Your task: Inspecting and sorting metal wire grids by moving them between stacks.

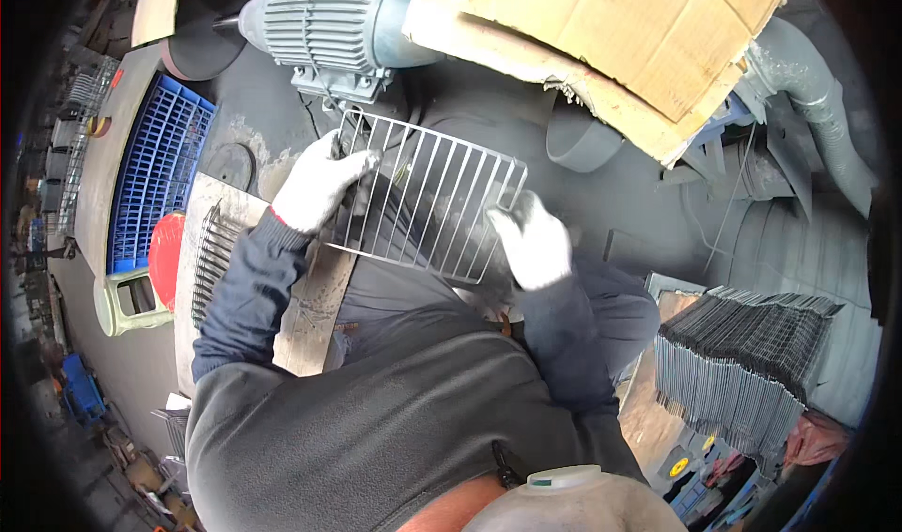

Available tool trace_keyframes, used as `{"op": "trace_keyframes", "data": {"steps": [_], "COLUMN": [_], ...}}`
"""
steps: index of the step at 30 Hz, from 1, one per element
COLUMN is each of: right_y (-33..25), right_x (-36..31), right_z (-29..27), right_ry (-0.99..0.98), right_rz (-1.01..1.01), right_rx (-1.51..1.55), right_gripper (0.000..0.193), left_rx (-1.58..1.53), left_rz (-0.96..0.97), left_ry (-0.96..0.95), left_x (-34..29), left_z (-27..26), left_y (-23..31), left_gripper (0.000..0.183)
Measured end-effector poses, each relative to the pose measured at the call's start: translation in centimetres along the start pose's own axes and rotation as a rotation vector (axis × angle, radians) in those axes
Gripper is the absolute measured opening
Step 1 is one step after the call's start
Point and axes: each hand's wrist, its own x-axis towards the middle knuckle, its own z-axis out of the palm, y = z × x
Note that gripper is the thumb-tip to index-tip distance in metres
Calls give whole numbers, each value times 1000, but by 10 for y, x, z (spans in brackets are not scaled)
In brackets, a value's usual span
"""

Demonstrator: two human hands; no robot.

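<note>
A rectangular metal wire rack (pixel 432 185) is held flat in front of me, above my lap. My left hand (pixel 317 186), in a white glove, grips the rack's left edge. My right hand (pixel 532 241), also in a white glove, grips its right lower edge. Beyond the rack's far edge stands a grey ribbed electric motor (pixel 329 25). My dark sleeves and jacket fill the lower middle of the view.
A wooden board (pixel 310 316) on my left carries another wire rack (pixel 214 255). A tall stack of wire racks (pixel 742 363) sits at my right. A blue plastic crate (pixel 155 170), a red round object (pixel 165 255), cardboard (pixel 611 25) and a grey duct (pixel 817 109) surround me.
</note>
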Motion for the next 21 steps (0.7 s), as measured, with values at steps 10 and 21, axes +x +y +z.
{"op": "trace_keyframes", "data": {"steps": [10,21], "right_y": [8,51], "right_x": [-74,-87], "right_z": [-26,19], "right_ry": [325,319], "right_rz": [-458,-349], "right_rx": [598,1784], "right_gripper": [24,44], "left_rx": [745,-753], "left_rz": [1282,216], "left_ry": [288,-186], "left_x": [-69,-30], "left_z": [112,169], "left_y": [38,-50], "left_gripper": [53,26]}}
